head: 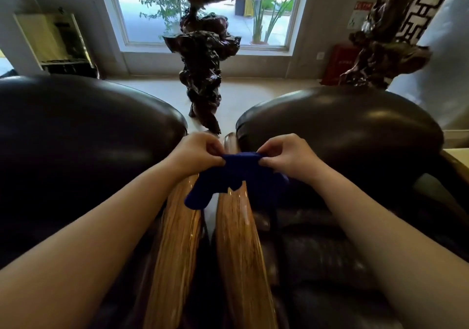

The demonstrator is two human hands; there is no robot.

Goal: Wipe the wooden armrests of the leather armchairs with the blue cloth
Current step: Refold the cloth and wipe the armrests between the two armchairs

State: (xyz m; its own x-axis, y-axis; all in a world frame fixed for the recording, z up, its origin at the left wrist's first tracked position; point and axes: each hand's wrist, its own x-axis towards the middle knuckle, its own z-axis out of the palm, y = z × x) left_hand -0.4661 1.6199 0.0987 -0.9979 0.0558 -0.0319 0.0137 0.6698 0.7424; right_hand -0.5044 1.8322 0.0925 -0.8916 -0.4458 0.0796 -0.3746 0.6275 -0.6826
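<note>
Two dark leather armchairs stand side by side, the left armchair (76,135) and the right armchair (342,130). Their glossy wooden armrests run toward me in the middle: the left armrest (175,247) and the right armrest (238,252), with a narrow gap between them. A blue cloth (228,176) is stretched between both hands above the far part of the armrests, its lower end hanging over the gap. My left hand (198,154) pinches its left edge. My right hand (284,156) pinches its right edge.
A dark gnarled wood sculpture (203,57) stands on the pale floor just beyond the chairs, before a large window (203,6). A second carved wood piece (385,49) and a red box (340,62) are at the right. A cabinet (55,41) stands at the left wall.
</note>
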